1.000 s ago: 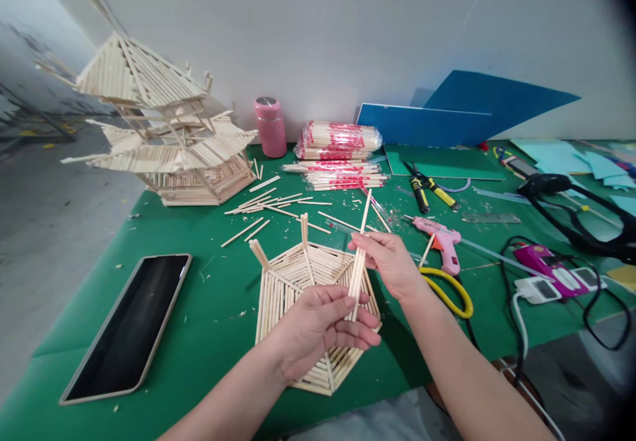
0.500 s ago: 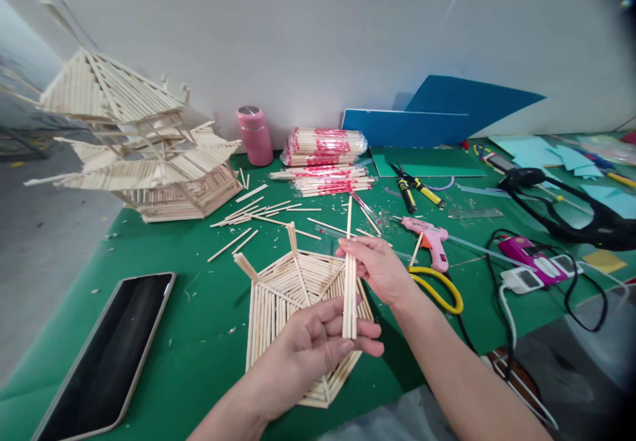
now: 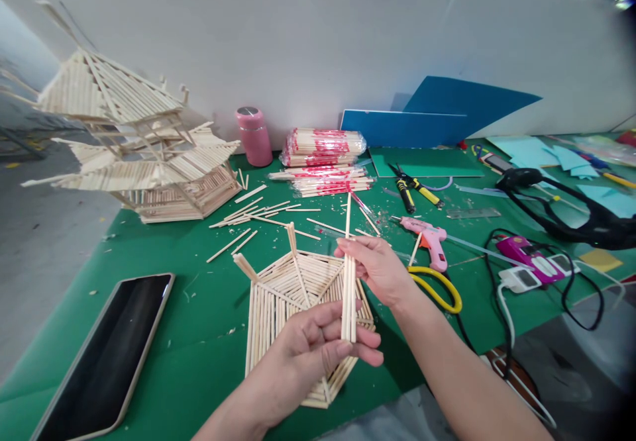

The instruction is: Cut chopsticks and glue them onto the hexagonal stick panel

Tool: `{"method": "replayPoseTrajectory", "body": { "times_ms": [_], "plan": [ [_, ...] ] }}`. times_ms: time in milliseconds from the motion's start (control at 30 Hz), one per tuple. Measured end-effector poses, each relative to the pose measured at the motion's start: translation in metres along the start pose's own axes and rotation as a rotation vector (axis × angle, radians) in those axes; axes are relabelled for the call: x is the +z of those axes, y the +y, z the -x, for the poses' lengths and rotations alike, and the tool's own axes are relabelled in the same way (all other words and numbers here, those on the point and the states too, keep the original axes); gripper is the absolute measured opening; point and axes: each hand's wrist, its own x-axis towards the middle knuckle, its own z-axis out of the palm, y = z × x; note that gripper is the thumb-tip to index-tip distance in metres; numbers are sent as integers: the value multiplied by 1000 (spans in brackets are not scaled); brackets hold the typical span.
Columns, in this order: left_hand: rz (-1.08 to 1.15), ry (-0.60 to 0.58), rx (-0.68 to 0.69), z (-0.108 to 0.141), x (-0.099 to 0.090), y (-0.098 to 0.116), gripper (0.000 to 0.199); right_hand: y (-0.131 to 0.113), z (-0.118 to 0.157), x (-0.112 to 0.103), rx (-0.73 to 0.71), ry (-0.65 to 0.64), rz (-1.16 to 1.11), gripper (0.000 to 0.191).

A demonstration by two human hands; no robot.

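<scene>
A small bundle of pale wooden sticks [image 3: 350,295] is held between my two hands, one stick reaching farther up than the others. My left hand [image 3: 313,345] grips its lower end, thumb near the bottom and fingers behind. Higher up, my right hand [image 3: 375,265] pinches the bundle between thumb and fingers. Beneath both hands lies a many-sided panel of sticks [image 3: 268,315], partly covered by them. Two short stick posts [image 3: 292,239] rise from its far left edge.
A pagoda-like stick model [image 3: 163,169] stands at the left, a phone [image 3: 106,355] in front. Behind are a pink flask [image 3: 254,138], wrapped stick bundles [image 3: 325,146] and loose sticks [image 3: 248,212]. Rightward lie pliers [image 3: 415,189], a pink glue gun [image 3: 430,239] and a power strip [image 3: 529,262] with cables.
The bundle's lower end has shifted very slightly down in the left hand. Otherwise both hands keep their grip and the objects stay in place.
</scene>
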Motion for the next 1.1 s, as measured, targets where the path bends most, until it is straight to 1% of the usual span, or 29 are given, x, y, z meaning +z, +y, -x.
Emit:
{"method": "replayPoseTrajectory", "body": {
  "times_ms": [167, 600, 733, 933, 1100],
  "plan": [
    [16, 15, 7, 0, 0, -2, 25, 0, 1, 0, -1, 4, -3, 23],
    [40, 26, -43, 0, -3, -2, 24, 5, 1, -1, -6, 1, -4, 23],
    [48, 33, -25, 0, -4, -5, 23, 5, 1, 0, -7, 8, -5, 22],
    [35, 44, -23, 0, -7, -6, 22, 5, 0, 0, -3, 15, -5, 21],
    [-8, 35, -22, 1, -11, -5, 26, 3, -2, -2, -9, 35, 4, 22]
  ]
}}
